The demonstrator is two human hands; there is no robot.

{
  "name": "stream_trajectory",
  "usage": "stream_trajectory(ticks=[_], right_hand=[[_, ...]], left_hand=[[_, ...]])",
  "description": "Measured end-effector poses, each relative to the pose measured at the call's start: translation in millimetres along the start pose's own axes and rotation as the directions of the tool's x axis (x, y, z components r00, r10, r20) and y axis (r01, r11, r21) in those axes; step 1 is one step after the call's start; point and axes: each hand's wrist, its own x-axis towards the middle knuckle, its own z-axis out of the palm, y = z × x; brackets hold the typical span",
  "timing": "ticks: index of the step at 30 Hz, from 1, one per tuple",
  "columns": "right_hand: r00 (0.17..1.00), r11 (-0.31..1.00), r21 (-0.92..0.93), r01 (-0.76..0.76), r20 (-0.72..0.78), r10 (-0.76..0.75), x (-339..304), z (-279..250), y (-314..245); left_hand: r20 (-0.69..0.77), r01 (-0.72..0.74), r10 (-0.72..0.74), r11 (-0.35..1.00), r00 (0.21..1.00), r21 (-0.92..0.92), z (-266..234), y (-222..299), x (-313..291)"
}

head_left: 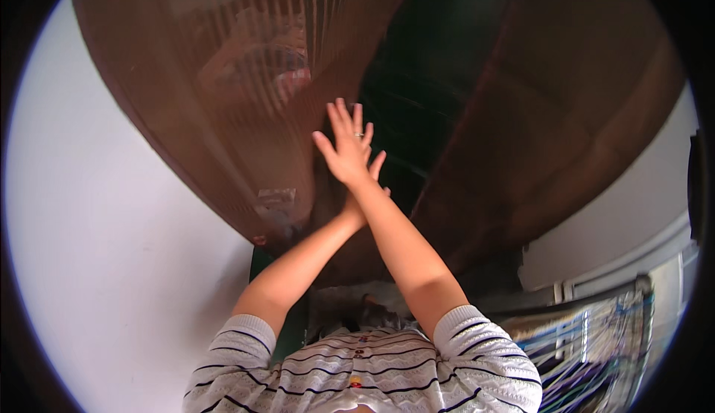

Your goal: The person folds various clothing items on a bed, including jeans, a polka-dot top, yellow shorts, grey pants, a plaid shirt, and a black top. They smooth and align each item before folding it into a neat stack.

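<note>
My arms cross in front of me. My right hand [346, 147] is raised with its fingers spread and a ring on one finger, its palm against the edge of a sheer brown curtain [223, 100]. My left forearm runs up from the lower left and passes behind my right wrist. Of my left hand [384, 190] only a fingertip shows past that wrist, so its grip is hidden. A dark green gap [424, 78] opens just right of the hands.
A brown panelled surface [566, 115] fills the upper right. A white wall [89, 227] lies on the left. A window with a striped cloth over a railing [603, 338] sits at the lower right. My striped shirt [365, 372] fills the bottom.
</note>
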Motion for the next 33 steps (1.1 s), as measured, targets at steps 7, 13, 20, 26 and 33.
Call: stream_trajectory(ticks=[7,13,20,26,33], right_hand=[[0.819,0.825,0.490,0.282,0.325,-0.473,86,29,-42],[0.977,0.970,-0.160,0.182,-0.080,-0.197,98,-5,51],[0.974,0.819,-0.529,0.221,0.162,-0.157,108,-9,115],[0.976,0.784,-0.596,0.174,0.211,-0.056,114,-9,135],[0.992,0.872,-0.473,0.122,0.068,-0.102,126,11,124]], left_hand=[[-0.531,0.582,-0.330,0.692,0.780,0.426,-26,-124,143],[-0.630,0.838,-0.589,0.509,0.506,0.198,-95,-248,184],[-0.730,0.969,-0.678,0.230,0.093,-0.090,-190,-336,205],[-0.571,0.997,-0.818,-0.045,-0.068,-0.055,-254,-300,193],[-0.510,0.986,-0.858,0.134,0.064,-0.101,-346,-496,112]])
